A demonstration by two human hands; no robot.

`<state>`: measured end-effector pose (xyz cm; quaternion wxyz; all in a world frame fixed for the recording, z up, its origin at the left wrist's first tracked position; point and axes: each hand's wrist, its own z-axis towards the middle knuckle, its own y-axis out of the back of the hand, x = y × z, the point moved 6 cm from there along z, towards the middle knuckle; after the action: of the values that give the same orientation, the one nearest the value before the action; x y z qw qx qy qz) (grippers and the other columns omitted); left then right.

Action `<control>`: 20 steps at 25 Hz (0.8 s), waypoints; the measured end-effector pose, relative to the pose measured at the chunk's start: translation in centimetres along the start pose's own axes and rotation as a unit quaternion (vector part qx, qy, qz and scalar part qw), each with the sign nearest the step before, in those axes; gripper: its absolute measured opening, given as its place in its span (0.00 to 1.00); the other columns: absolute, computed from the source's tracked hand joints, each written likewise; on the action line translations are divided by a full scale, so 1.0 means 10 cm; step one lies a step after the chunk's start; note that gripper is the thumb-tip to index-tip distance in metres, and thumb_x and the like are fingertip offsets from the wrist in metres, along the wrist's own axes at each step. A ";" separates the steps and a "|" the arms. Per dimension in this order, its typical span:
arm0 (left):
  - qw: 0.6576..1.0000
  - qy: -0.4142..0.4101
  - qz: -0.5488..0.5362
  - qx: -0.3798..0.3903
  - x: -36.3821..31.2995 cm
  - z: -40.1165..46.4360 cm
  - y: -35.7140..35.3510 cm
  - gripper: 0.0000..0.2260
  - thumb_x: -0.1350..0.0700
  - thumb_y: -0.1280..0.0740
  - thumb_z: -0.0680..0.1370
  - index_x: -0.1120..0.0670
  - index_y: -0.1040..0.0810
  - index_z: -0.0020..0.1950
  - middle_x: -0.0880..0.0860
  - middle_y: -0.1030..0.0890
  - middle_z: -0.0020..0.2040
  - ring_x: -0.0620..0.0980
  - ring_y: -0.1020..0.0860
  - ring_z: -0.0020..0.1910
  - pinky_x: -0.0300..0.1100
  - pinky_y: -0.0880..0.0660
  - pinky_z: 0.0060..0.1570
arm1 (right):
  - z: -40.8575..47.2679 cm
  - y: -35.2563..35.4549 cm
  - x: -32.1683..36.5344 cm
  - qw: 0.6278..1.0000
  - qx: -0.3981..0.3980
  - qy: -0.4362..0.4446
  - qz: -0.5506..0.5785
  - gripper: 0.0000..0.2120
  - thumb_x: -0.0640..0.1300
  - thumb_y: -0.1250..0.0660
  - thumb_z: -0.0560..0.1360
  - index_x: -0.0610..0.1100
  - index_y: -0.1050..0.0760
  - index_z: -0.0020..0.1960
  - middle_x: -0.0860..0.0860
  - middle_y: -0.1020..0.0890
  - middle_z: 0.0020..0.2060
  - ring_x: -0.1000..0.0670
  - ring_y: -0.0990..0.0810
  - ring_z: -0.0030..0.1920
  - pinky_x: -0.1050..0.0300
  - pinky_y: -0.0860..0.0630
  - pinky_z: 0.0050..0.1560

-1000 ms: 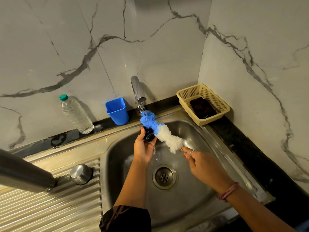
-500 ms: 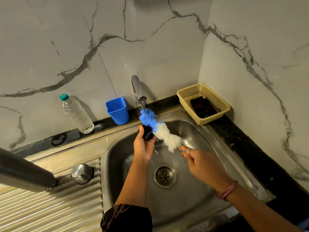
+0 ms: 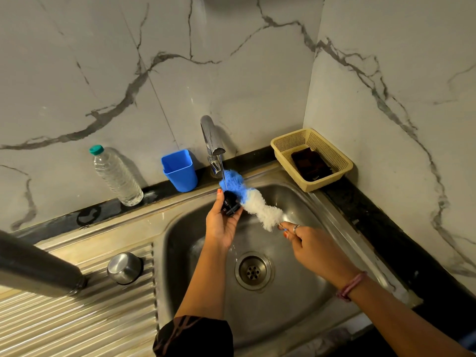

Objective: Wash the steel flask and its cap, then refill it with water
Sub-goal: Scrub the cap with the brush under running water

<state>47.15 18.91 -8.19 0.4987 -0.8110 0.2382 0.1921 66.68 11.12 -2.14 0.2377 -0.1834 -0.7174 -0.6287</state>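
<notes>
Pinching a small black cap (image 3: 230, 203) between thumb and curled fingers, the left hand (image 3: 222, 222) holds it over the sink (image 3: 304, 315) basin, right under the thin stream from the tap (image 3: 211, 136). Fingers of the right hand (image 3: 313, 249) are closed round the thin handle of a bottle brush (image 3: 253, 202) (blue at its tip, white nearer the hand), whose fluffy head lies against the cap's 2 o'clock side. From the cap, the drain (image 3: 253, 271) sits at 5 o'clock. On the ribbed drainboard (image 3: 77, 328) at 8 o'clock stands a domed steel lid (image 3: 125, 267), and just beyond it at 9 o'clock the steel flask (image 3: 36, 269) lies on its side, partly cut off by the frame edge. Along the back ledge stand a plastic water bottle (image 3: 116, 175) at 10 o'clock, a blue cup (image 3: 179, 170) at 11, and a beige basket (image 3: 332, 157) at 2, with something dark inside.
</notes>
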 end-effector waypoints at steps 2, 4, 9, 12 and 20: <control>1.000 0.004 -0.009 -0.019 0.01 0.00 0.02 0.15 0.52 0.38 0.82 0.61 0.25 0.62 0.63 0.22 0.63 0.60 0.24 0.65 0.55 0.27 0.64 | -0.02 0.01 0.02 1.000 -0.007 0.012 -0.015 0.16 0.51 0.43 0.80 0.45 0.21 0.56 0.48 0.18 0.34 0.52 0.27 0.27 0.55 0.27 0.29; 0.999 0.008 -0.040 -0.029 0.01 0.02 0.05 0.17 0.51 0.40 0.83 0.61 0.27 0.66 0.62 0.23 0.65 0.60 0.25 0.66 0.55 0.29 0.67 | -0.06 0.02 0.09 0.999 -0.008 0.029 -0.028 0.14 0.50 0.42 0.80 0.45 0.21 0.55 0.51 0.23 0.27 0.52 0.32 0.24 0.57 0.34 0.26; 1.000 0.008 -0.014 -0.001 0.00 0.00 0.01 0.15 0.54 0.35 0.80 0.61 0.24 0.63 0.62 0.21 0.63 0.57 0.22 0.63 0.51 0.23 0.60 | 0.02 0.01 0.05 1.000 -0.010 0.006 -0.019 0.15 0.50 0.43 0.81 0.47 0.23 0.62 0.48 0.17 0.37 0.47 0.21 0.33 0.51 0.22 0.36; 1.000 0.002 -0.024 -0.009 -0.01 0.00 0.05 0.14 0.56 0.36 0.81 0.62 0.25 0.64 0.62 0.20 0.61 0.58 0.22 0.62 0.53 0.23 0.60 | 0.01 -0.03 0.04 1.000 -0.008 0.013 -0.025 0.16 0.51 0.43 0.80 0.45 0.21 0.57 0.47 0.18 0.35 0.49 0.22 0.32 0.53 0.24 0.35; 0.998 0.000 -0.055 -0.017 -0.02 0.06 0.06 0.16 0.55 0.37 0.81 0.61 0.26 0.67 0.62 0.21 0.63 0.59 0.23 0.65 0.53 0.27 0.66 | 0.01 -0.04 0.02 1.000 -0.002 0.021 -0.011 0.16 0.51 0.43 0.80 0.51 0.25 0.64 0.48 0.17 0.36 0.50 0.23 0.29 0.52 0.24 0.34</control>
<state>46.61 19.20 -8.76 0.4948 -0.8311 0.1903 0.1683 66.30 11.19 -2.36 0.2452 -0.1633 -0.7128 -0.6365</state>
